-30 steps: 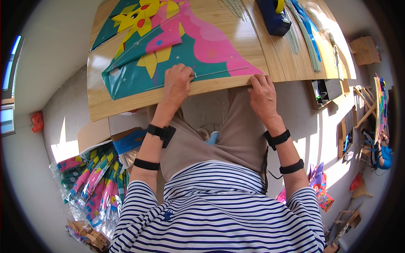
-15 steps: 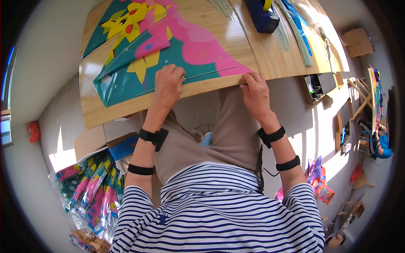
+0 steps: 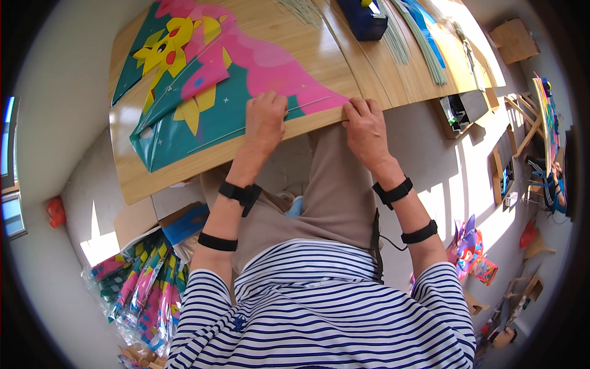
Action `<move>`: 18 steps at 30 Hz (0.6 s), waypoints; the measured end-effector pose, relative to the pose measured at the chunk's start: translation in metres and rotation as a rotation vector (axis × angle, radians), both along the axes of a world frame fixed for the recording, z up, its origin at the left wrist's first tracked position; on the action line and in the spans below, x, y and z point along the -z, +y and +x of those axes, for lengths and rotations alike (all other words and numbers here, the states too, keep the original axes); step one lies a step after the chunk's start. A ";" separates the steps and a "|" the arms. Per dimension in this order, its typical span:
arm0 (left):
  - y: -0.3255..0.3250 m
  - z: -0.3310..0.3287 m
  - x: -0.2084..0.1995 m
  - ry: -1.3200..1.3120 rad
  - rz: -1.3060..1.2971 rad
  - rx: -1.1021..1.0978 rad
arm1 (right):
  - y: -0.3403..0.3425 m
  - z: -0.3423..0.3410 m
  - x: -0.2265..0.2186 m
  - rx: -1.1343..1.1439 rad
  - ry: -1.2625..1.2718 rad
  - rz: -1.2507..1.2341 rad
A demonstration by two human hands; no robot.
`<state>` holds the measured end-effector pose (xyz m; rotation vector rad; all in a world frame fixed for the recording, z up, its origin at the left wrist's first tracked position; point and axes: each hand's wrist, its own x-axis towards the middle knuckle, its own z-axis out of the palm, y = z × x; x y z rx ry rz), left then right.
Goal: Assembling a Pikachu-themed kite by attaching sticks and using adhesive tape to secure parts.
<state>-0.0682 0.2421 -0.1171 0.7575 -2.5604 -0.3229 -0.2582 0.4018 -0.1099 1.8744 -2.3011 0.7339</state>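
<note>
A thin, pale rod [image 3: 215, 140] lies along the near edge of a kite [image 3: 276, 58], a sheet of pink and teal fabric with a yellow cartoon figure. My left hand [image 3: 266, 122] is closed over the rod and the fabric edge, about midway along; its fingers hide what they grip there. At the kite's right corner, my right hand [image 3: 367, 128] is closed in a pinch on the pink tip, by the table's front edge. The kite's left part is folded over, with another long rod crossing it.
The wooden table [image 3: 332, 58] carries a dark blue box [image 3: 362, 21] and bundles of thin rods [image 3: 424, 46]. Packed colourful kites [image 3: 141, 283] in clear plastic stand low on the left beside a cardboard box [image 3: 136, 218]. An open box [image 3: 458, 117] sits beside the table's right part.
My left hand has slid right along the near edge, closer to my right hand. My right hand stays at the pink corner. The whole view has shifted slightly.
</note>
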 end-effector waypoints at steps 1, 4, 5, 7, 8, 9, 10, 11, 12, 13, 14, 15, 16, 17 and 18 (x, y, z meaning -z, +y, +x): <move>0.000 -0.001 0.000 -0.011 -0.002 -0.001 | 0.000 0.000 0.001 0.004 0.005 0.009; 0.002 -0.002 -0.001 -0.008 -0.011 -0.002 | 0.001 0.000 0.003 0.014 0.034 0.020; 0.003 -0.003 -0.001 -0.014 -0.018 -0.005 | 0.001 0.000 0.003 0.016 0.031 0.022; 0.005 -0.005 -0.003 -0.025 -0.031 -0.013 | 0.002 0.000 0.003 0.017 0.026 0.028; 0.006 -0.007 -0.003 -0.023 -0.039 -0.012 | 0.003 0.000 0.003 0.016 0.021 0.028; 0.006 -0.008 -0.004 -0.020 -0.046 -0.012 | 0.003 0.000 0.003 0.015 0.016 0.027; 0.007 -0.010 -0.004 -0.017 -0.054 -0.012 | 0.003 0.000 0.003 0.014 0.012 0.026; 0.007 -0.011 -0.004 -0.024 -0.055 -0.012 | 0.003 0.000 0.003 0.015 0.004 0.012; 0.007 -0.012 -0.004 -0.031 -0.057 -0.012 | 0.003 0.000 0.002 0.016 -0.004 -0.003; 0.007 -0.013 -0.004 -0.038 -0.059 -0.012 | 0.003 0.000 0.002 0.017 -0.012 -0.019; 0.008 -0.014 -0.003 -0.039 -0.059 -0.011 | 0.004 0.000 0.001 0.026 -0.025 -0.022; 0.009 -0.014 -0.003 -0.042 -0.060 -0.013 | 0.004 0.000 0.000 0.033 -0.039 -0.025; 0.009 -0.014 -0.002 -0.044 -0.061 -0.014 | 0.004 0.000 -0.001 0.041 -0.053 -0.029; 0.010 -0.014 -0.002 -0.048 -0.059 -0.016 | 0.004 0.000 -0.001 0.039 -0.054 -0.031; 0.010 -0.014 -0.001 -0.050 -0.056 -0.017 | 0.004 -0.001 -0.001 0.039 -0.053 -0.032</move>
